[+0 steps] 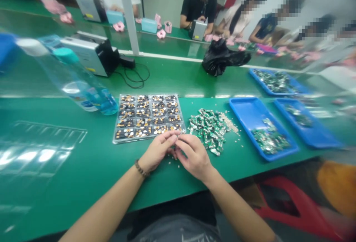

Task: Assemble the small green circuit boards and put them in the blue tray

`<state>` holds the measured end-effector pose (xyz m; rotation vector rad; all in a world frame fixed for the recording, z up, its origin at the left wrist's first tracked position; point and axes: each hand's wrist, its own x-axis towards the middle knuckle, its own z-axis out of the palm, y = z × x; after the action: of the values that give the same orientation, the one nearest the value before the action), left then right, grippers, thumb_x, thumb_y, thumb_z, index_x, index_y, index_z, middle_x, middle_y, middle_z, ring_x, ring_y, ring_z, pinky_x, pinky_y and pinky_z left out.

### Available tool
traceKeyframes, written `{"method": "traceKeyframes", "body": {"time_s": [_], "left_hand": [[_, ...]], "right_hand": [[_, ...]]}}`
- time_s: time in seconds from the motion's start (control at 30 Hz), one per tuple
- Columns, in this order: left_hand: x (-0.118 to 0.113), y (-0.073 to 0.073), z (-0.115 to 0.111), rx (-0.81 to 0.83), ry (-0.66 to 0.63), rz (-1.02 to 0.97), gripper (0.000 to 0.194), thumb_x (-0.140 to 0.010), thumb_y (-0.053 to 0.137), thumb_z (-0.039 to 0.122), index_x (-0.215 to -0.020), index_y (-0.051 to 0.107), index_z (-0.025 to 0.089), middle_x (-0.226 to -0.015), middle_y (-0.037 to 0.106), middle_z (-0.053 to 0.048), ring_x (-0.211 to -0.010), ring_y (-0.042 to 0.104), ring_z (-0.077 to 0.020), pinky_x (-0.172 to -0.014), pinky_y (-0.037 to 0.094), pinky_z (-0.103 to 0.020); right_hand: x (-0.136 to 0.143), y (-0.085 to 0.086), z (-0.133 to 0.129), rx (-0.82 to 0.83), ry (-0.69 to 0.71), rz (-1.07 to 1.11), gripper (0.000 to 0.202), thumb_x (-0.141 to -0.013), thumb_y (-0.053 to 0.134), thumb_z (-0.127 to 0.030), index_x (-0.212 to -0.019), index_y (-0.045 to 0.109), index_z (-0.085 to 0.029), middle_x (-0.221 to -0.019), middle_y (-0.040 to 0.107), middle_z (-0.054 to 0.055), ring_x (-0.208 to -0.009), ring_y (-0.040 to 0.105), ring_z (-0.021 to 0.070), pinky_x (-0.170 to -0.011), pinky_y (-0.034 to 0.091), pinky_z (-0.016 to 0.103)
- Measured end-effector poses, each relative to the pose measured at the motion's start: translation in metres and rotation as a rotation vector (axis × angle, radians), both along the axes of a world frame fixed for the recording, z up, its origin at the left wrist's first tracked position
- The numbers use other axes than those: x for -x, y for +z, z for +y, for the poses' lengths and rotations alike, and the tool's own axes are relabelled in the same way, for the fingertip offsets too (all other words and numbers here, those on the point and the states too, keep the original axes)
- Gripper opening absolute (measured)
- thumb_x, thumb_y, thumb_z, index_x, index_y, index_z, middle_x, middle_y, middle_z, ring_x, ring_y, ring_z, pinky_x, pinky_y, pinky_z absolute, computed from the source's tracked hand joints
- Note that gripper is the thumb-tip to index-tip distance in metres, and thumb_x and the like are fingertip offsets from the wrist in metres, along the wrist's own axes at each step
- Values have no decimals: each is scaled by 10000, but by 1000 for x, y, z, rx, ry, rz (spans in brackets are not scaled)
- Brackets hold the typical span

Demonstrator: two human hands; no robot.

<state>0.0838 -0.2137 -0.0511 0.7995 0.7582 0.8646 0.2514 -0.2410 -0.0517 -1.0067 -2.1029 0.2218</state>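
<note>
My left hand [160, 148] and my right hand [194, 156] meet over the green table, fingertips pinched together. Whatever sits between the fingers is too small and covered to name. Just beyond them lies a clear compartment tray [144, 119] filled with small black, orange and silver parts. To the right of my right hand is a heap of small green circuit boards [208, 129] with shiny metal pieces. Tiny pale bits [228, 122] are spread along the heap's right side, and a few more lie below my hands.
Blue trays [241, 109] holding boards stand on the right. At the left are clear bottles [79, 82], an empty clear tray [50, 149] and a silver box device [93, 55] with a cable. A black plastic bag [217, 58] lies behind. Several people sit across the bench.
</note>
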Motion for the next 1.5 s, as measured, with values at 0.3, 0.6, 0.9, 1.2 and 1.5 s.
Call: {"method": "traceKeyframes", "body": {"time_s": [0.3, 0.6, 0.9, 1.2, 1.5], "left_hand": [[-3, -2, 0, 13, 4, -37, 608, -797, 708, 341, -1327, 455, 183, -824, 654, -33, -716, 606, -136, -694, 565, -313], [-3, 2, -3, -70, -92, 1, 535, -837, 661, 347, -1309, 476, 178, -746, 602, -6, -623, 556, -104, -628, 558, -283], [-5, 1, -5, -34, -76, 38, 530, -809, 686, 373, -1252, 505, 145, -724, 620, -15, -665, 628, -147, -547, 562, -261], [-3, 5, -6, -124, -226, 102, 480, -839, 638, 361, -1229, 441, 162, -785, 662, -52, -569, 600, -114, -451, 506, -187], [-8, 4, -12, -163, -298, 207, 397, -872, 575, 393, -1177, 428, 185, -794, 668, -53, -505, 531, -91, -380, 454, -163]], "right_hand": [[-13, 13, -3, 160, -212, 288, 221, -881, 564, -168, -1051, 663, -268, -1077, 670, 62, -1012, 633, 220, -856, 543, 396], [-11, 14, 21, 732, -135, 545, 207, -870, 600, -393, -836, 646, -194, -747, 631, 1, -691, 577, 145, -656, 479, 266], [-13, 5, 12, 790, -67, 593, 190, -875, 587, -392, -874, 615, -204, -727, 578, -4, -651, 534, 138, -611, 464, 261], [-37, 10, 13, 560, -48, 197, 105, -909, 536, -267, -900, 624, -210, -882, 634, 35, -812, 592, 173, -744, 480, 302], [-32, 22, 53, 331, -91, -225, 162, -917, 536, -239, -958, 690, -208, -941, 666, 61, -887, 610, 190, -813, 473, 319]]}}
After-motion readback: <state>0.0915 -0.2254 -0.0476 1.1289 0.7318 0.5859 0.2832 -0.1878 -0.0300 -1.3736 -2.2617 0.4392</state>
